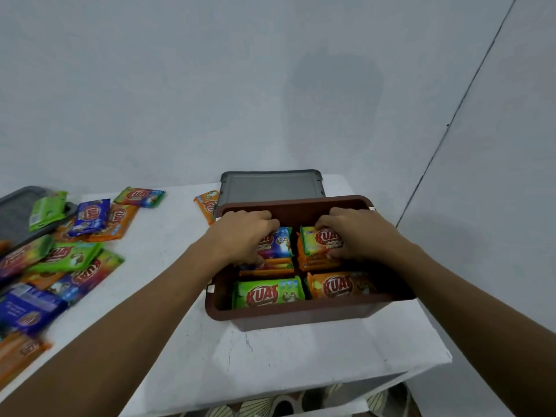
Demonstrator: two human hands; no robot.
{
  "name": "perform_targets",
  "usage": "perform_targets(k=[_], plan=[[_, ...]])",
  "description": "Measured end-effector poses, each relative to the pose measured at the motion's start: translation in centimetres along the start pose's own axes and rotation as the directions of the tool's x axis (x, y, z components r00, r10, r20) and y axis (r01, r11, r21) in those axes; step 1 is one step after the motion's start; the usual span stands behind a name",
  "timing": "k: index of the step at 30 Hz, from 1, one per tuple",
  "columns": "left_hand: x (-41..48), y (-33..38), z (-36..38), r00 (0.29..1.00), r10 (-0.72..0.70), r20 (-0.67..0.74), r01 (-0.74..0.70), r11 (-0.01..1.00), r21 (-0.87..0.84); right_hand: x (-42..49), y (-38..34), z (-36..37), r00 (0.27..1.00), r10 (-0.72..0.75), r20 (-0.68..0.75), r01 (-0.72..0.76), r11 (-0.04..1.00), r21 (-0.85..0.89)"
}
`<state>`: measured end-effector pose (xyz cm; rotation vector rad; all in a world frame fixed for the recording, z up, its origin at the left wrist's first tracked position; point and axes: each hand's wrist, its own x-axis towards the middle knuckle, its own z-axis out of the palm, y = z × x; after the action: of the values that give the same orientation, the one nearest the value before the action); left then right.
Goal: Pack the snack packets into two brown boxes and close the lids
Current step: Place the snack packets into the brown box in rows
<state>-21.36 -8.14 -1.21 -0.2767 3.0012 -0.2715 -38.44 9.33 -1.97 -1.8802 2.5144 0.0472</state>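
A brown box (pixel 298 311) stands open on the white table, holding four stacks of snack packets. My left hand (pixel 243 236) is inside it, gripping the far-left stack topped by a blue packet (pixel 278 243). My right hand (pixel 358 233) grips the far-right stack topped by a green-orange packet (pixel 319 245). A green packet (pixel 267 293) and an orange packet (pixel 337 285) top the two near stacks. A grey lid (pixel 270 188) lies just behind the box. Loose packets (pixel 60 260) are heaped at the left.
A second grey lid (pixel 15 212) lies at the far left under some packets. One orange packet (pixel 207 204) rests left of the lid behind the box. The table's right edge (pixel 433 326) runs close beside the box. Patterned floor shows below.
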Motion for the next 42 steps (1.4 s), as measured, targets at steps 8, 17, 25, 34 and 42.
perform_targets(k=[8,17,25,34,42], plan=[[-0.1,0.1,0.3,0.998,0.001,-0.059,0.006,0.993,0.12,-0.1,-0.3,0.2,1.0,-0.003,-0.029,0.002,0.998,-0.057],[-0.9,-1.3,-0.6,0.997,0.071,0.008,-0.072,0.997,0.042,0.4,-0.9,-1.4,0.993,-0.002,0.116,0.011,0.997,-0.073],[-8.6,-9.9,3.4,0.907,-0.02,-0.421,-0.093,0.965,-0.245,5.1,-7.5,-4.2,0.995,-0.091,-0.05,0.093,0.994,0.048],[-20.8,-23.5,10.4,0.899,-0.434,0.055,0.438,0.889,-0.135,14.6,-20.9,-4.5,0.964,-0.261,-0.044,0.264,0.959,0.107],[-22.7,-27.4,13.8,0.895,-0.435,0.1,0.445,0.853,-0.272,22.0,-28.5,-0.3,0.936,-0.214,0.28,0.204,0.977,0.064]])
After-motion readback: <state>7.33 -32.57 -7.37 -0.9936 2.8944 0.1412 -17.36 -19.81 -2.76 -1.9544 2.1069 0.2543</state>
